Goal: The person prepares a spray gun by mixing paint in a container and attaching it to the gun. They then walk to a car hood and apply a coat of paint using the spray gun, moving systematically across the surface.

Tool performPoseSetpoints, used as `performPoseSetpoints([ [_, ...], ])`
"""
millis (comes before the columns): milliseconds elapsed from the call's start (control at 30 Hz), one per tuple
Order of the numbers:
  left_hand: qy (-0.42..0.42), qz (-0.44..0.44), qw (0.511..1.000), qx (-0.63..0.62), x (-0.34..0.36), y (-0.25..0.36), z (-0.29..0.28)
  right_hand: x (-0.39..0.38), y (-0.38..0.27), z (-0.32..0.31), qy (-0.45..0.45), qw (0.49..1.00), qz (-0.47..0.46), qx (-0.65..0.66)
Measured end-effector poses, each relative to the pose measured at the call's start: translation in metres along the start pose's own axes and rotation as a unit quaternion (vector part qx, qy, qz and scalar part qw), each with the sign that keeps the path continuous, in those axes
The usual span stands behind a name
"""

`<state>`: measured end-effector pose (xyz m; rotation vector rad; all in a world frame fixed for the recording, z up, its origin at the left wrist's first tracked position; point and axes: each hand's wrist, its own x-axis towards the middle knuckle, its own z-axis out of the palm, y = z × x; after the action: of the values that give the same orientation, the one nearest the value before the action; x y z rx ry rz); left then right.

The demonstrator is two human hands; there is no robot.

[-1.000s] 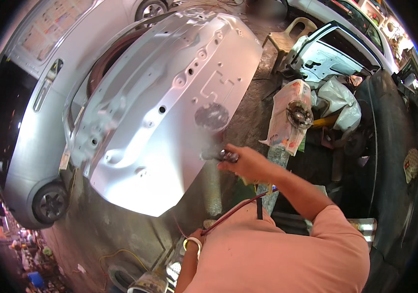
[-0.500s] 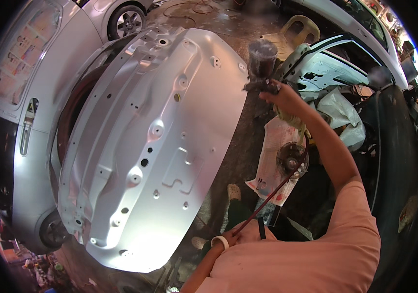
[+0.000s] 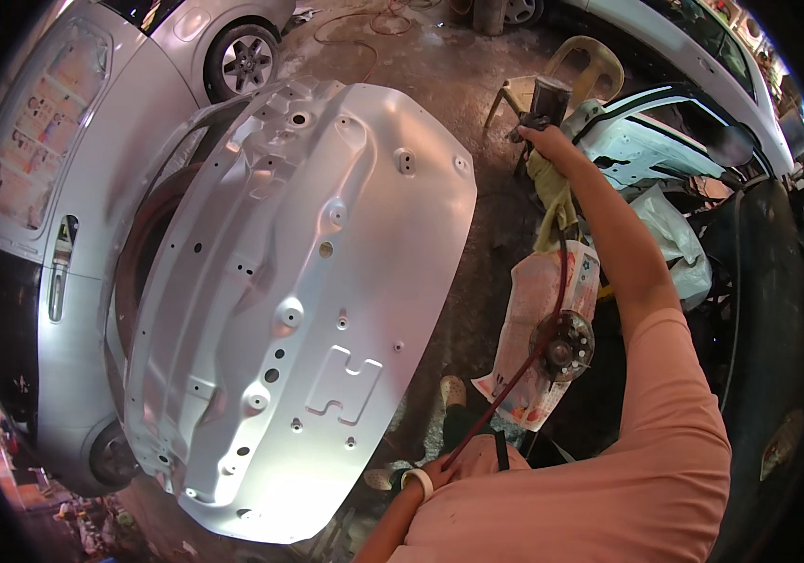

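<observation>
My right hand (image 3: 546, 143) is closed around a spray gun (image 3: 529, 123) with a dark cup (image 3: 550, 99) on top. It is held out beyond the far right edge of a large silver car panel (image 3: 364, 291), apart from it. A yellowish-green cloth (image 3: 550, 195) hangs beneath that hand. From there a dark red hose (image 3: 518, 377) runs down towards my waist, where my left hand (image 3: 436, 471) is closed on it. The panel has holes and raised ribs, with a bright glare at its near end.
A silver car (image 3: 92, 253) with paper-covered glass stands on the left. To the right are a wheel hub (image 3: 563, 347) by printed paper (image 3: 524, 310), a white car door (image 3: 650, 150), clear plastic sheeting (image 3: 674, 246) and a beige plastic chair (image 3: 599, 68). A red hose (image 3: 350, 39) lies on the floor ahead.
My right hand has carried the spray gun to the right, away from the panel's edge. The panel sits slightly lower in view. My left hand keeps its hold on the hose.
</observation>
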<state>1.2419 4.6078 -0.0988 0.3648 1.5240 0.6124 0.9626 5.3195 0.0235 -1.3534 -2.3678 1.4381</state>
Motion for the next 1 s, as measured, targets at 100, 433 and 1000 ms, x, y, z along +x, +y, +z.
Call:
performPoseSetpoints([
  [100, 0.014, 0.02, 0.999, -0.022, -0.011, -0.003, 0.001, -0.006, -0.04, 0.031, 0.022, 0.999, 0.019, 0.04],
  [433, -0.003, 0.076, 0.996, -0.045, 0.009, -0.008, -0.005, 0.012, -0.188, 0.081, -0.047, 0.982, -0.119, 0.137],
  [1000, -0.009, 0.085, 0.992, -0.091, 0.006, -0.032, 0.011, -0.033, -0.245, 0.11, 0.088, 0.97, -0.222, -0.042],
])
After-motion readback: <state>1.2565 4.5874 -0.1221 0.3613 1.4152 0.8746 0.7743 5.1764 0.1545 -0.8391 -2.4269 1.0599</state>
